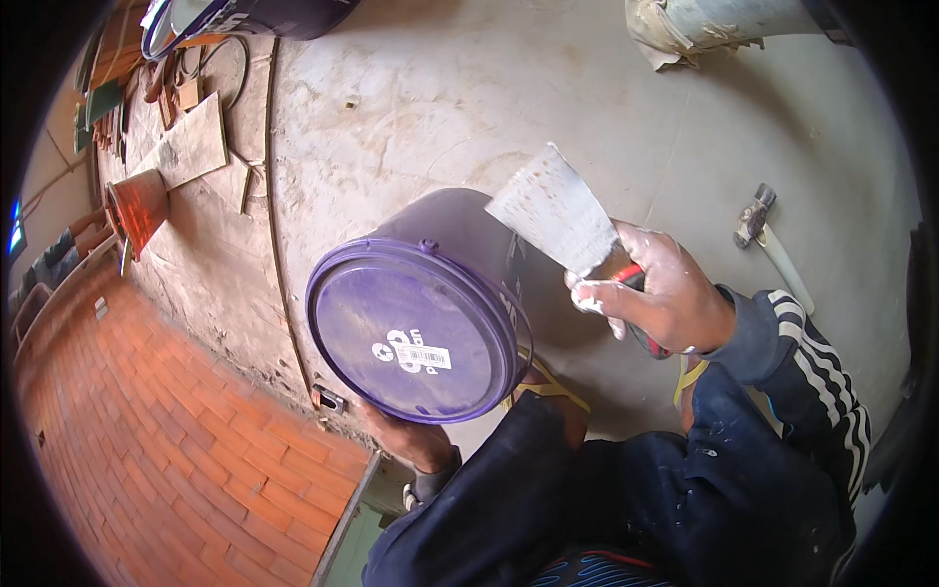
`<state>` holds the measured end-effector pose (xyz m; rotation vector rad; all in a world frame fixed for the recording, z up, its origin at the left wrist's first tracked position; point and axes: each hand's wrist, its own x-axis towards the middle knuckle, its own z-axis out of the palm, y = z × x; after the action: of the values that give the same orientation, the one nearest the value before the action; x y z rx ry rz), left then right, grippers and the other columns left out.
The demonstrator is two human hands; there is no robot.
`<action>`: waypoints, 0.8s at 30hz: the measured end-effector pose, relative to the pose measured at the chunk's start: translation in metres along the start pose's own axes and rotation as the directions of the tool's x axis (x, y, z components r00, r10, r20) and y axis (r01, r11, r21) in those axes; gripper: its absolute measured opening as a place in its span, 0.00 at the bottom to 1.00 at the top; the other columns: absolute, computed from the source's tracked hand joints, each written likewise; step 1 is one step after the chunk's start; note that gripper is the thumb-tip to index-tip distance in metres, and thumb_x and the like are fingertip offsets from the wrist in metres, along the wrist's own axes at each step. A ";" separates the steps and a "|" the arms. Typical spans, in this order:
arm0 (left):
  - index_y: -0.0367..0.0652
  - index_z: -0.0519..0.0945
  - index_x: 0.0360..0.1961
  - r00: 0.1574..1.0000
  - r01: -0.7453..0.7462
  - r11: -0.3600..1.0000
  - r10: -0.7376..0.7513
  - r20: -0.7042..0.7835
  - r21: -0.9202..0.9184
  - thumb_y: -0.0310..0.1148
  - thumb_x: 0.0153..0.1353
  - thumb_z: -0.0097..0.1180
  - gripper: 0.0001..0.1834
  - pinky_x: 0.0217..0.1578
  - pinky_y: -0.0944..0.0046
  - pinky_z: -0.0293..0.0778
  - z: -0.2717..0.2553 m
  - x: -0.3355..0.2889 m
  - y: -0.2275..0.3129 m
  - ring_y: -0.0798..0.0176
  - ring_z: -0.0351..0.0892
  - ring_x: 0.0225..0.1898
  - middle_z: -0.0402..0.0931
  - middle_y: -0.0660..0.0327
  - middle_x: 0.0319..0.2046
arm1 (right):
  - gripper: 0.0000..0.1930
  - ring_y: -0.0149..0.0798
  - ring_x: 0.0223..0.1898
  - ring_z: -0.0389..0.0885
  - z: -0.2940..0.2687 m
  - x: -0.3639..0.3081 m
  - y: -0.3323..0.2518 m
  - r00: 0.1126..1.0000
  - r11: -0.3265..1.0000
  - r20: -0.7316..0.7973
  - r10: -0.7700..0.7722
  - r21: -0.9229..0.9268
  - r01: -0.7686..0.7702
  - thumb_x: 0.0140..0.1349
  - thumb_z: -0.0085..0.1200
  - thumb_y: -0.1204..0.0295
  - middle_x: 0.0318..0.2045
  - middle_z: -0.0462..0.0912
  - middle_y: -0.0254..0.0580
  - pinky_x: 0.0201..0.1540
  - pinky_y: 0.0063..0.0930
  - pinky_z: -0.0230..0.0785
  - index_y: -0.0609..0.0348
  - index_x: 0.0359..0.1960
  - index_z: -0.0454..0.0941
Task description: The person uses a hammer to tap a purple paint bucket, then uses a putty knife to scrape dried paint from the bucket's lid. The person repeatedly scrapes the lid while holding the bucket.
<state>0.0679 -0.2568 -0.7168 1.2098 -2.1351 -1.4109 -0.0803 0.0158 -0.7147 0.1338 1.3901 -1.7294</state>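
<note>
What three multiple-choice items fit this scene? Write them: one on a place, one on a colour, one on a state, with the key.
1. Where does the hammer lie?
A. on the concrete floor, to the person's right
B. inside the bucket
C. on the brick paving

2. What colour is the bucket lid?
A. orange
B. purple
C. white

3. How is the bucket closed?
A. lid off
B. lid on
C. lid half off

Key: 1 A, it rests on bare concrete beyond the right hand, which grips the putty knife; 2 B, the lid is purple; 3 B, the lid sits on the rim, held by the left hand.

Purple lidded bucket centre; white-speckled scraper blade at one o'clock (red handle); red brick paving at eight.
</note>
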 end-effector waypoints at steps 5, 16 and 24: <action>0.39 0.66 0.48 0.998 -0.012 0.968 0.025 0.050 -0.251 0.43 0.72 0.32 0.18 0.50 0.63 0.67 0.004 -0.008 0.002 0.64 0.70 0.47 0.69 0.56 0.46 | 0.22 0.22 0.23 0.71 0.025 0.017 -0.003 0.985 0.987 -0.060 -0.159 -0.003 0.159 0.59 0.55 0.71 0.37 0.78 0.36 0.27 0.19 0.68 0.66 0.53 0.67; 0.32 0.59 0.61 0.990 -0.063 0.912 0.109 0.090 -0.406 0.33 0.71 0.35 0.22 0.49 0.69 0.68 -0.002 0.001 0.004 0.66 0.71 0.50 0.68 0.51 0.54 | 0.24 0.32 0.31 0.77 0.045 0.028 -0.011 0.993 0.996 -0.080 -0.091 -0.002 0.091 0.51 0.64 0.67 0.31 0.80 0.44 0.37 0.26 0.70 0.71 0.44 0.72; 0.30 0.62 0.61 0.973 -0.088 0.960 0.140 0.183 -0.264 0.32 0.70 0.37 0.22 0.53 0.67 0.66 -0.019 0.033 0.010 0.63 0.70 0.53 0.68 0.49 0.55 | 0.17 0.22 0.16 0.71 0.057 0.018 0.002 0.998 0.999 -0.055 0.022 0.033 -0.020 0.52 0.64 0.68 0.19 0.77 0.35 0.19 0.19 0.64 0.69 0.36 0.75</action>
<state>0.0554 -0.2925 -0.7054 0.8673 -2.0303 -1.7536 -0.0655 -0.0417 -0.7059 0.2153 1.3958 -1.7433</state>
